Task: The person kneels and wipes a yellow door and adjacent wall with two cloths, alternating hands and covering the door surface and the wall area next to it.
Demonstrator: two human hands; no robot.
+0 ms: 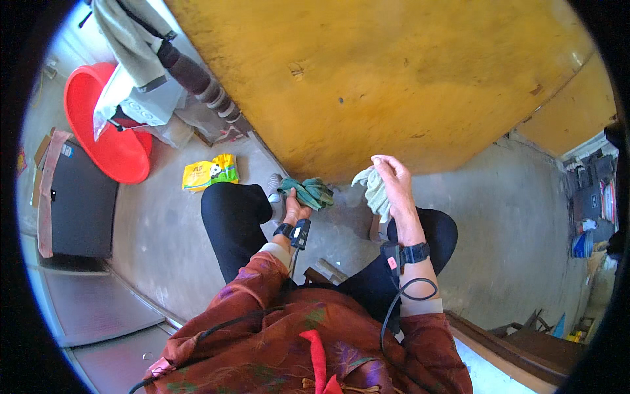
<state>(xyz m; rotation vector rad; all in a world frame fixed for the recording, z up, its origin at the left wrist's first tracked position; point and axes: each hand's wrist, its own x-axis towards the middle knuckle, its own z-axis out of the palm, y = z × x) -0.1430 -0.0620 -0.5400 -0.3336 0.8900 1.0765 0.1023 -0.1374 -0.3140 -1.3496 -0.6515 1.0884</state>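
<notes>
My left hand holds a bunched green cloth between my knees, near a grey shoe. In my right hand is a crumpled pale grey-green cloth, which hangs on the left side of the fingers. The thumb and forefinger of that hand meet at its top. The two cloths are apart. Black straps with small devices and cables sit on both wrists. Both hands are over the concrete floor, just short of the large yellow panel.
A yellow and green plastic packet lies on the floor by my left knee. Farther left stand a red plastic tub and a dark flat-sided box. Clothes hang at the upper left. A wooden edge runs at the lower right.
</notes>
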